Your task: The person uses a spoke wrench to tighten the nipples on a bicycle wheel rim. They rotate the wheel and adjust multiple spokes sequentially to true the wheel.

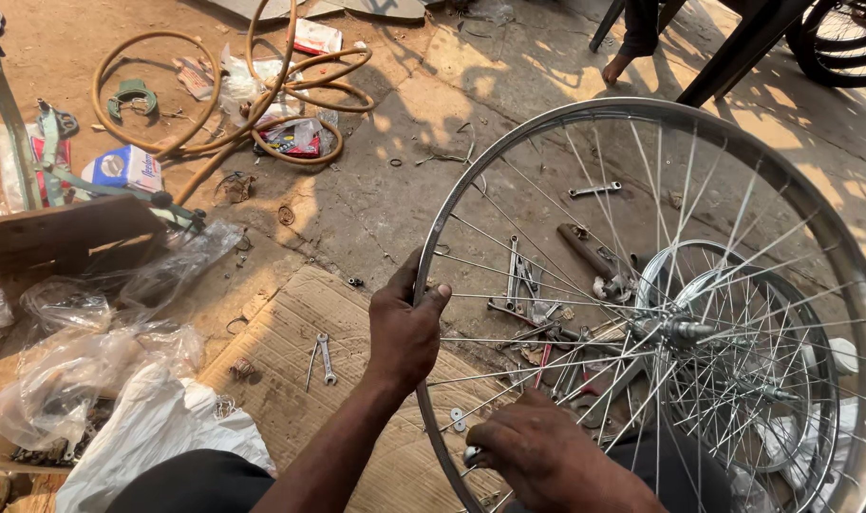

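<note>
Over dusty ground and cardboard (300, 313), both hands clench the spoked wheel rim (547, 119): left hand (406, 328) above, right hand (533, 451) below.

Single head-worn camera, angled steeply down and forward, close over the ground (376, 199) at arm's length; no second view.

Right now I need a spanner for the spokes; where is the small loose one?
In the head view, the small spanner lies on the cardboard sheet left of the wheel rim, just left of the left hand gripping that rim.
</note>
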Motion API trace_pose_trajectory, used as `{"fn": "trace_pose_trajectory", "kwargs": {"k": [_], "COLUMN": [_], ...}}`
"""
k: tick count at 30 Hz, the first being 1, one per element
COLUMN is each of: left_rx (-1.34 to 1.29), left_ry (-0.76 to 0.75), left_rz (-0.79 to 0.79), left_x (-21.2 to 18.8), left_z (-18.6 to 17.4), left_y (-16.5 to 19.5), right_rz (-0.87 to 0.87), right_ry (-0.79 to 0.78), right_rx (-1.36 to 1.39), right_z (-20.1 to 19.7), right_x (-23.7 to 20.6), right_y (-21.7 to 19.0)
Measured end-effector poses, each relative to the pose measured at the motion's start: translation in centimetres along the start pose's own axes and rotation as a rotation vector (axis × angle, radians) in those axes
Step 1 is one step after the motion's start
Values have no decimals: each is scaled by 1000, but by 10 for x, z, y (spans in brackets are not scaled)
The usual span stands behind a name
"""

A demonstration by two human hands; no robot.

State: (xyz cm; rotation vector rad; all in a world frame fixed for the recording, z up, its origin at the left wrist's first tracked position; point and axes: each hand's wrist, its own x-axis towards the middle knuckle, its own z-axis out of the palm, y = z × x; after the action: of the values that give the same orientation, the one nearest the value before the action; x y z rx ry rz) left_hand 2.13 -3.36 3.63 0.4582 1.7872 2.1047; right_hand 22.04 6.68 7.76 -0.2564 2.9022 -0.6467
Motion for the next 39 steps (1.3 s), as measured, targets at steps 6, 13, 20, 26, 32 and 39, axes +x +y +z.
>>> {"fn": "trace_pose_trajectory", "kwargs": {"k": [6,13,20,26,32,39], "left_rx": [29,87,17,48,108,127], "left_ry": [-26,-37,-4,-24,-9,-38], "left_rz": [-240,-307,-181,-233,-228,-179], "left_x": [13,24,25,30,31,31], "left_z": [-10,-13,-23,-23,-21,-19], "left_y": [-18,-5,-23,-27,-28,-27], "right_rz": [-4,318,60,141,95,-135], "right_ry": [77,-358,-143,-278,-72,-47], "right_rx": [187,217,209,-18,181,321], "right_z": [-19,-23,-14,14,9,2], "right_x": [1,24,35,41,32,33], "right_y": [5,-2,-8,-2,4,13]}}
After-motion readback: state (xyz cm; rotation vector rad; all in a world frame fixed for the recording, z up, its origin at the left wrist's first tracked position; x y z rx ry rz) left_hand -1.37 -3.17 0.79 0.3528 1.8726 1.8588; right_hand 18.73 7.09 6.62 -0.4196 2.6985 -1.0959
